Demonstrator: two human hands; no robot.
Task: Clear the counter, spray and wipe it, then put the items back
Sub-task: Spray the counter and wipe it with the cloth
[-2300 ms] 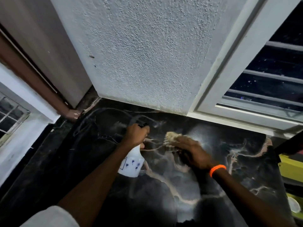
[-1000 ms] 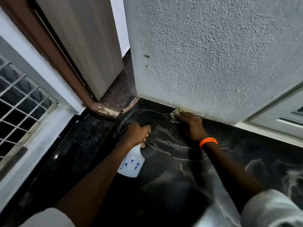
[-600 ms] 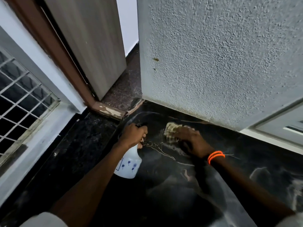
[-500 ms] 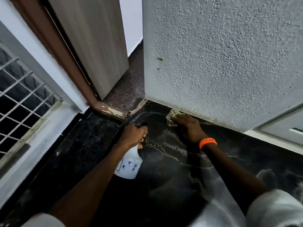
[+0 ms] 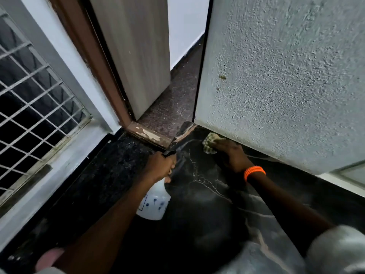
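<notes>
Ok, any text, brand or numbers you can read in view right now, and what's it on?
No readable text in the head view.
Spray bottle in the left hand: a small dark-outlined box and blue flower-like marks, too blurred to read.
Cloth, orange wristband, wall: no print visible.

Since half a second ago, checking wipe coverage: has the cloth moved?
Barely, if at all: the cloth under the right hand remains against the textured wall's base.

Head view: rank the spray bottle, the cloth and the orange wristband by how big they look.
1. Spray bottle, partly hidden by the left hand.
2. Cloth, mostly under the right hand, so unsure against the wristband.
3. Wristband.
</notes>
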